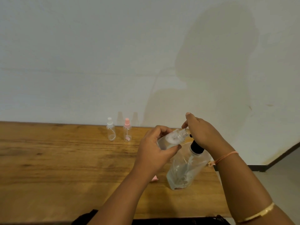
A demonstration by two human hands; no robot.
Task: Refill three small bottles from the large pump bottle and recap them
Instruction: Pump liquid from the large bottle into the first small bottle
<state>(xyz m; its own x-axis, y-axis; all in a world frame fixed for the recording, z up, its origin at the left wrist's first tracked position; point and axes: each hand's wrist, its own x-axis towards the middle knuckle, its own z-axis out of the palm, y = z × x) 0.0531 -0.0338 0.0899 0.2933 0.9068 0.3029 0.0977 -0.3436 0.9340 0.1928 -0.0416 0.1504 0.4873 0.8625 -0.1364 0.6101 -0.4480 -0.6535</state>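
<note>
Head view shows the left hand [155,148] wrapped around a small clear bottle [172,138], uncapped and tilted with its neck toward the pump head [196,146]. The right hand [201,132] curls down over that black head. The large pump bottle [186,168] stands near the table's [65,159] right end. It looks thin-walled and nearly empty, so probably light and prone to tipping when pressed. The small bottle is likely slick when wet and is best gripped mid-body. A white-capped bottle [111,129] and a pink-capped bottle [127,130] stand at the far edge. A pink cap [155,178] lies beside the left wrist.
</note>
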